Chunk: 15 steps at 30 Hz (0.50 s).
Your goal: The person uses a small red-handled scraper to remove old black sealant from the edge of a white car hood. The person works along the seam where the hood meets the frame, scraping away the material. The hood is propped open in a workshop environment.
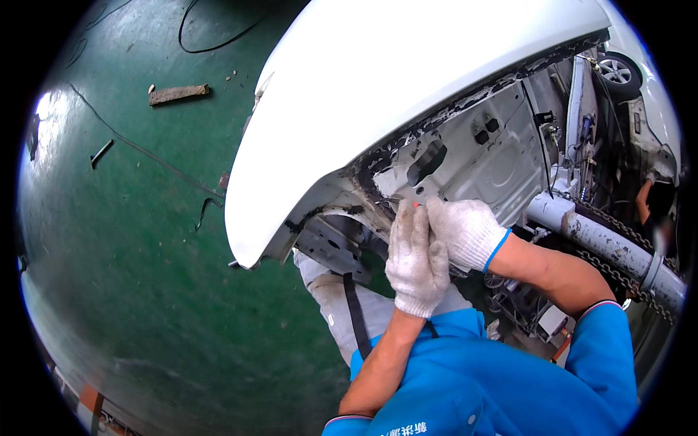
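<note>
Holding white-gloved left hand and right hand together, near the dark, ragged edge of the white car panel. Showing a small red tip at left hand's fingertips; impossible to make out whether gripping it. Facing the panel, just ahead of both hands and spreading off to their left.

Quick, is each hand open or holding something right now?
Left gloved hand: fingers extended; whether it holds anything can't be told.
Right gloved hand: fingers partly hidden; open or closed can't be told.
</note>
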Each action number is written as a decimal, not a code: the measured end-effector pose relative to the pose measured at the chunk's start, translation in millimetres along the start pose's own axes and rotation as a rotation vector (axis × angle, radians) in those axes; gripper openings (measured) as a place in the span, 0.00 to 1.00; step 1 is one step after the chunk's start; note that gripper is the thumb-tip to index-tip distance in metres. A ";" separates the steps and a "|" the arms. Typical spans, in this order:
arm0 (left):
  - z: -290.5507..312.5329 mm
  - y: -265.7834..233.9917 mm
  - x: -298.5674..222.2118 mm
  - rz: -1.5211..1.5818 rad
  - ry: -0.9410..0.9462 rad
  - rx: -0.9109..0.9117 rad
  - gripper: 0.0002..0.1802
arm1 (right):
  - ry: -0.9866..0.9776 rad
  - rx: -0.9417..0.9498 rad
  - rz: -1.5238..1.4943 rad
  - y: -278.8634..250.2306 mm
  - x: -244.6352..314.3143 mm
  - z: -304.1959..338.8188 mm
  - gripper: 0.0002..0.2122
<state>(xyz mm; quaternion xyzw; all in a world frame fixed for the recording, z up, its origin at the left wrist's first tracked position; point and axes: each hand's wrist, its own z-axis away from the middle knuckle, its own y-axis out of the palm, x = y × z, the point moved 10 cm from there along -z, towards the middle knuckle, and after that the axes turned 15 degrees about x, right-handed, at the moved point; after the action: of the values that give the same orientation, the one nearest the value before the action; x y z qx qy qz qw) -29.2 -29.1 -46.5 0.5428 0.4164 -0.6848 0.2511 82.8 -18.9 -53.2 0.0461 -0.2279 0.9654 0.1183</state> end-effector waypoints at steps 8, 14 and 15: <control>-8.4 -3.3 -12.8 -0.071 0.014 0.010 0.30 | 0.014 -0.027 -0.198 10.9 -14.0 -3.0 0.17; -19.0 -13.1 -1.2 -0.079 -0.052 -0.024 0.28 | -0.001 0.012 -0.141 -10.5 -1.4 -22.2 0.15; -18.4 -15.8 0.0 -0.065 -0.055 -0.030 0.28 | 0.007 0.053 -0.100 -7.9 1.6 -24.4 0.15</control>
<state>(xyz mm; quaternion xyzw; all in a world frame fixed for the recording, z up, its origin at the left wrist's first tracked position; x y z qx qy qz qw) -31.9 -5.3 -42.9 0.5060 0.4370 -0.7009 0.2484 82.3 -0.7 -71.4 0.0572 -0.1994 0.9641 0.1661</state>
